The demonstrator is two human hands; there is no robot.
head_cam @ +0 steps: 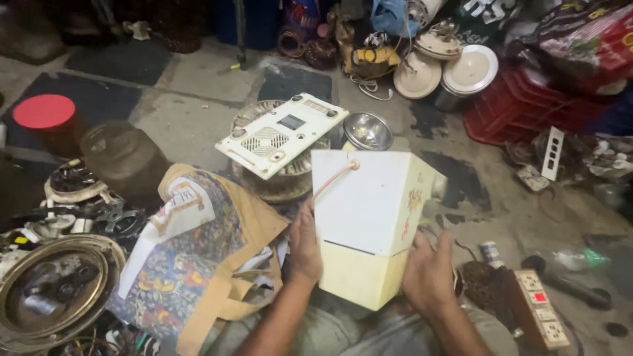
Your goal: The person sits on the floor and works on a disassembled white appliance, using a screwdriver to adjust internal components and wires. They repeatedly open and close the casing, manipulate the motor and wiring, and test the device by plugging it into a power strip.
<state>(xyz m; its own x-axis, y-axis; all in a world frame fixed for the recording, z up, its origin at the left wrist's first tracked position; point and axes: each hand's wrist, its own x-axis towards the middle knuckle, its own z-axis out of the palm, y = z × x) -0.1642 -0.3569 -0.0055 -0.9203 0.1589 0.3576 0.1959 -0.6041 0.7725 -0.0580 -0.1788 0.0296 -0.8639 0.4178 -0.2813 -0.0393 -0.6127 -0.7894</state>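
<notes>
Both forearms enter from the bottom edge, and between them a cream-white plastic appliance housing (369, 224) is held off the floor, tilted with its far end raised. Left hand (304, 247) lies flat against the housing's left face, fingers pressed on; right hand (427, 270) grasps the lower right corner from below and the side. Neither hand wraps fully round the body, so the hold depends on side pressure: judged risk, the smooth casing could slip downward onto the lap or floor if either palm relaxes. A pinkish cord (335, 179) runs across the upper face to a small fitting at the top edge; it hangs loose and could snag on a finger. Just beyond the housing stand a white vented base panel (280, 134), perched on a round fan-like grille (277, 181), and a shiny metal bowl (366, 130); a swing of the raised end could knock the panel off its perch. At right, a power strip (541, 310) lies on the concrete near the right wrist, within elbow range. A patterned cloth bag (198, 250) lies left.
</notes>
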